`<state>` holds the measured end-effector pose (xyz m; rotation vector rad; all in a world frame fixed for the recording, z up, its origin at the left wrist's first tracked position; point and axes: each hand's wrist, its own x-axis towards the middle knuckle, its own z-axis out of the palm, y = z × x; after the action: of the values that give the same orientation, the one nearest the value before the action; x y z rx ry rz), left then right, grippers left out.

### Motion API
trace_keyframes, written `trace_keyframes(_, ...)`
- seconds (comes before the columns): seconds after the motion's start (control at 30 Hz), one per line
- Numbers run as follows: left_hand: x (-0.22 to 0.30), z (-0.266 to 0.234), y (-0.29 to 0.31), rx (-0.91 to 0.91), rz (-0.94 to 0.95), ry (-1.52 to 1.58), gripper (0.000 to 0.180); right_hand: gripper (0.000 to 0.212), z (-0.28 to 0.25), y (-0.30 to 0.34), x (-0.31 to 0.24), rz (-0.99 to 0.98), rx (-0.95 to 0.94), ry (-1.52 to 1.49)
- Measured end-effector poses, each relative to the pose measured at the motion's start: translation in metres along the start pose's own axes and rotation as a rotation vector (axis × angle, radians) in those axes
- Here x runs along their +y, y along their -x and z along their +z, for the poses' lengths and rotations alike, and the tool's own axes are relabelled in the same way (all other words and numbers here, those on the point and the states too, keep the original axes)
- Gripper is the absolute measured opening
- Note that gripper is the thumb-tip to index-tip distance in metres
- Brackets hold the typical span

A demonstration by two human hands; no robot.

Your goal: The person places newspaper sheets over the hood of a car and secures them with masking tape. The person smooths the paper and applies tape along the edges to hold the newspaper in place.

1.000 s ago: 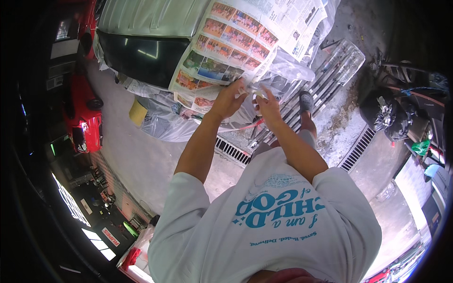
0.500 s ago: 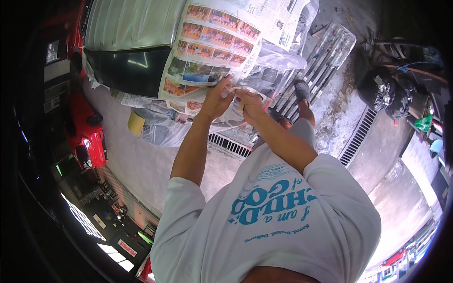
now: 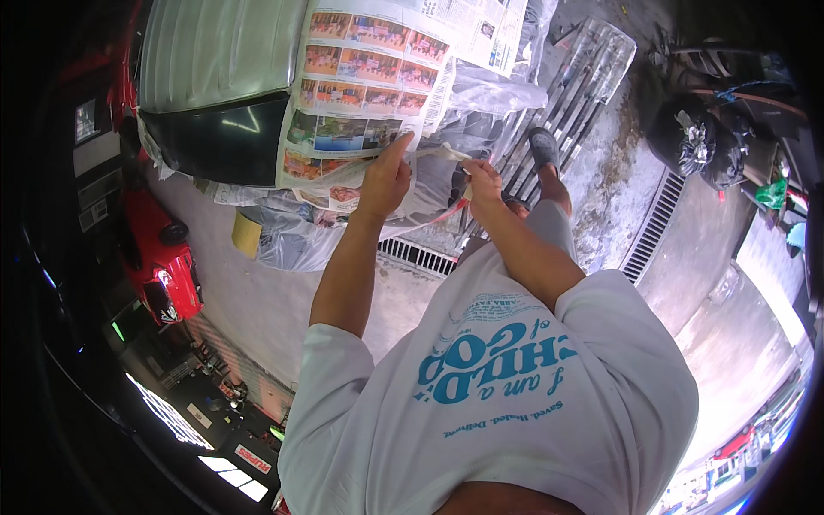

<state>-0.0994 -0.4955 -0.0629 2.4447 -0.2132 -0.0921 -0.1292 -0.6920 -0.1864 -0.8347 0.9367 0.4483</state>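
A sheet of newspaper [image 3: 343, 86] with rows of colour pictures lies over the side of a vehicle, next to its dark glass [image 3: 227, 137]. My left hand [image 3: 384, 182] is at the paper's lower right edge, its index finger stretched out and pressing on it, the thumb apart. To the right, my right hand [image 3: 484, 183] is closed on a pale strip of masking tape [image 3: 453, 154], which runs toward the paper's edge. Whether a roll is inside that hand is hard to make out. Clear plastic sheeting [image 3: 493, 112] hangs around and below the newspaper.
A slatted, plastic-wrapped platform [image 3: 579, 94] lies on the floor by my feet. Floor drain grates [image 3: 654, 225] run nearby. Black garbage bags [image 3: 699, 153] sit at the right. A red car [image 3: 159, 249] stands at the left, and a yellowish pad [image 3: 246, 235] hangs at the plastic.
My hands were close together and are now apart: the right has moved right with the tape strip, and the left has its index finger laid on the newspaper. The view has shifted slightly.
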Motion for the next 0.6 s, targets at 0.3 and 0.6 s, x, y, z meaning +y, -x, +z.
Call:
trace_keyframes(0.3, 0.029, -0.003, -0.004, -0.051, 0.353, -0.998, 0.043, 0.018, 0.0, -0.001, 0.003, -0.015, -0.101, -0.073)
trace_keyframes(0.6, 0.004, -0.015, 0.001, -0.222, 0.406, -0.914, 0.041, 0.01, -0.005, -0.005, 0.003, 0.125, -0.289, -0.302)
